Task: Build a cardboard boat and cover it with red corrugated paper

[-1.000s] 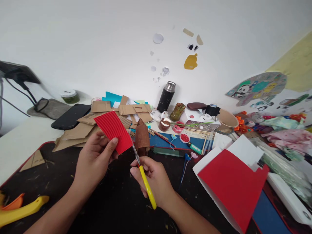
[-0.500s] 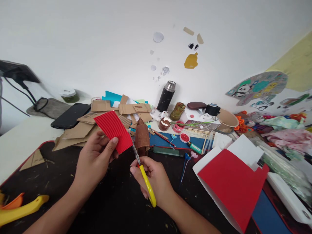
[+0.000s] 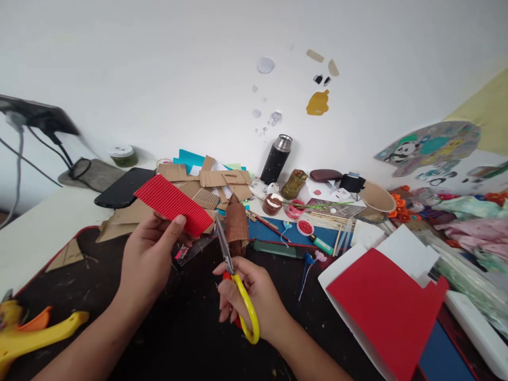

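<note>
Between the thumb and fingers of my left hand [image 3: 153, 251] is a small rectangle of red corrugated cardboard [image 3: 172, 203], tilted down to the right. My right hand [image 3: 254, 291] grips yellow-handled scissors [image 3: 246, 304], a finger and thumb in the loops. Their blades point up and left, nearly closed, just right of the red piece and apart from it. A brown rocket-shaped paper model [image 3: 236, 227] stands right behind the blades. Below the red piece, a clear plastic bit with pink on it [image 3: 182, 253] shows partly behind my left hand.
Cardboard scraps [image 3: 222, 179], a black phone [image 3: 125, 188] and a black flask [image 3: 277, 159] lie or stand along the wall. Open paint pots [image 3: 305, 227] sit behind a green pen-like stick [image 3: 275, 248]. Red card [image 3: 389, 307] lies at right; a yellow-handled tool [image 3: 51, 334] is at lower left.
The red piece has tilted flatter and moved left, away from the scissors. The blades have come off its right edge, and the scissors point more upright. The view has shifted slightly.
</note>
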### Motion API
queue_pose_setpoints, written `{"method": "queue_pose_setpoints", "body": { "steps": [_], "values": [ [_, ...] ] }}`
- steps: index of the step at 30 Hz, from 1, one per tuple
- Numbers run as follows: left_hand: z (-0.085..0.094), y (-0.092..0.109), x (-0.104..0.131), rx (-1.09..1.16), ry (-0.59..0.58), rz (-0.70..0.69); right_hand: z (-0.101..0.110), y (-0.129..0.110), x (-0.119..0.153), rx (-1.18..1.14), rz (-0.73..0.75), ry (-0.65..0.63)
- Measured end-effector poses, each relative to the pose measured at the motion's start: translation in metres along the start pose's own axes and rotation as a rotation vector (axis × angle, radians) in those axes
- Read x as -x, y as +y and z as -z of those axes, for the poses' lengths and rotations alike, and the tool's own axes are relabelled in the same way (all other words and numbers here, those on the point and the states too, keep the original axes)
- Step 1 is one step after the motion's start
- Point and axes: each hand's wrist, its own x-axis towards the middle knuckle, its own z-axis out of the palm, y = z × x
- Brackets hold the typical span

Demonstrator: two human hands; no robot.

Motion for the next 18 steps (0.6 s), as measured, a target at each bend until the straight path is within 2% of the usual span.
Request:
{"method": "queue_pose_setpoints", "body": {
  "steps": [5,11,15,18],
  "values": [
    [-0.003,0.007,-0.003,0.153,0.051,0.008,0.000,0.006,0.003,-0.040,-0.003,-0.141],
    [0.000,0.017,-0.011,0.194,0.049,0.059,0.004,0.012,0.007,-0.018,-0.026,-0.322],
    [0.007,0.017,-0.019,0.216,0.033,0.068,0.005,0.009,0.010,0.080,-0.021,-0.368],
    [0.011,0.013,-0.022,0.212,-0.007,0.084,0.003,0.009,0.011,0.053,-0.056,-0.363]
  ]
}}
